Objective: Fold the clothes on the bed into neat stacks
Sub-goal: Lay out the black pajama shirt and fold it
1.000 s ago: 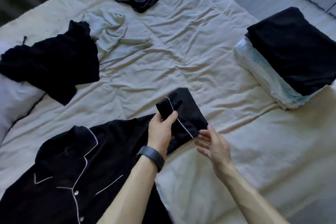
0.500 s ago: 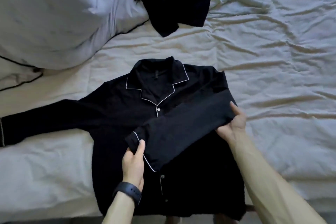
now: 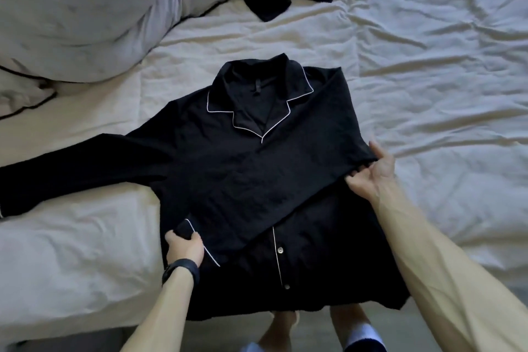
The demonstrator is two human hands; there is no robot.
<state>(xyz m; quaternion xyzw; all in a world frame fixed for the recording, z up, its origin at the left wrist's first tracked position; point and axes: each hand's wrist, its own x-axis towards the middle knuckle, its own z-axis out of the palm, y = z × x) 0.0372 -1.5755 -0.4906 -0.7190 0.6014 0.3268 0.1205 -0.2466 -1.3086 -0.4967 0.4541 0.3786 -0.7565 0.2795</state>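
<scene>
Fingers (image 3: 172, 236) of left hand (image 3: 184, 248) pinch white-piped cuff (image 3: 187, 228); right hand (image 3: 371, 177) grips folded sleeve (image 3: 271, 188), black crinkled pyjama shirt (image 3: 314, 266).

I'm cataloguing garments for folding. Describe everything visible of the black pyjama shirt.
The black pyjama shirt lies face up and buttoned on the bed, matte soft-looking fabric with white piping on the notched collar, placket and cuff. One sleeve is folded diagonally across its front; the left hand grips that cuff and the right hand pinches the fold at the side. The other sleeve stretches out. The hem reaches the bed's near edge.
</scene>
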